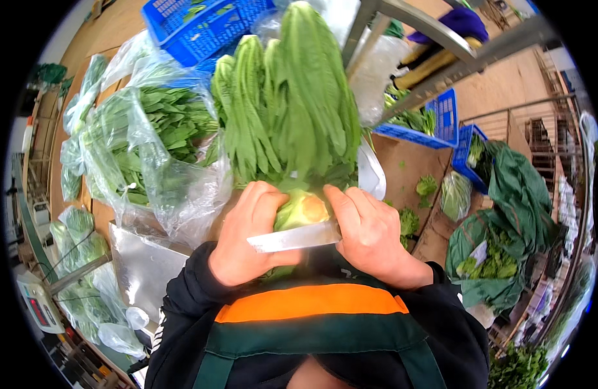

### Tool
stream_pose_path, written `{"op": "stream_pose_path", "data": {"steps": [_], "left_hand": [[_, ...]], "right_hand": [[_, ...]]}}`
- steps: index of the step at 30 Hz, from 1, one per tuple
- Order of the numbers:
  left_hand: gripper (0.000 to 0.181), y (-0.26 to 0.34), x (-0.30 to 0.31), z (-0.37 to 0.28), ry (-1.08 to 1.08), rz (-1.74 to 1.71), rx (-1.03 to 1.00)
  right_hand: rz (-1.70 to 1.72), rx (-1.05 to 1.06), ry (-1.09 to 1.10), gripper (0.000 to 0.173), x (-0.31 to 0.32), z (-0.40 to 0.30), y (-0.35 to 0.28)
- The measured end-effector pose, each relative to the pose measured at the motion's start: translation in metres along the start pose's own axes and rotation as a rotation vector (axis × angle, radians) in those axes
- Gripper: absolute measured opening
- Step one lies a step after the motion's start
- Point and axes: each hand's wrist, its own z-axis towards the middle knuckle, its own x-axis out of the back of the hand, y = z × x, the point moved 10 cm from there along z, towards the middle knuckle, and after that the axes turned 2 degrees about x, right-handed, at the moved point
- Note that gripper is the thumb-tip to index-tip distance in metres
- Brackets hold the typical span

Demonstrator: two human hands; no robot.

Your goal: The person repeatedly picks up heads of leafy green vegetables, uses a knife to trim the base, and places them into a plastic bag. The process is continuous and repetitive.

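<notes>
My left hand grips a head of leafy lettuce close to my chest, its pale cut stem end turned up towards me. In my right hand is a knife, its handle hidden in the fist; the broad metal blade points left, lying across the near side of the stem end. Right fingertips are beside the lettuce head; whether they touch it I cannot tell. Just beyond both hands, long green heads of leaf lettuce are piled with their stem ends away from me.
Clear plastic bags of leafy greens lie at the left, near a metal sheet. A blue crate stands beyond them. Metal frame bars cross the upper right, above another blue crate. A digital scale is at far left.
</notes>
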Motion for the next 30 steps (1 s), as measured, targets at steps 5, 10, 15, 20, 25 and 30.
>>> {"op": "stream_pose_path", "data": {"steps": [5, 10, 15, 20, 25, 30], "left_hand": [[0.072, 0.021, -0.02, 0.001, -0.047, 0.028, -0.052], [0.071, 0.025, -0.037, 0.017, -0.053, 0.138, -0.06], [0.073, 0.017, -0.016, 0.019, 0.072, 0.133, -0.044], [0.066, -0.006, -0.017, 0.017, 0.051, 0.104, 0.07], [0.053, -0.019, -0.067, 0.005, -0.199, -0.094, -0.025], [0.041, -0.04, -0.024, 0.002, 0.117, -0.161, 0.142]], "right_hand": [[-0.083, -0.396, -0.181, 0.03, -0.029, -0.071, 0.094], [0.752, -0.381, 0.031, 0.038, -0.004, -0.071, 0.065], [0.66, -0.178, 0.239, 0.025, 0.001, -0.062, 0.073], [0.412, -0.263, 0.196, 0.013, -0.005, -0.046, 0.094], [0.304, -0.166, 0.293, 0.036, -0.011, -0.037, 0.082], [1.477, -0.554, -0.053, 0.092, -0.077, -0.076, 0.088]]}}
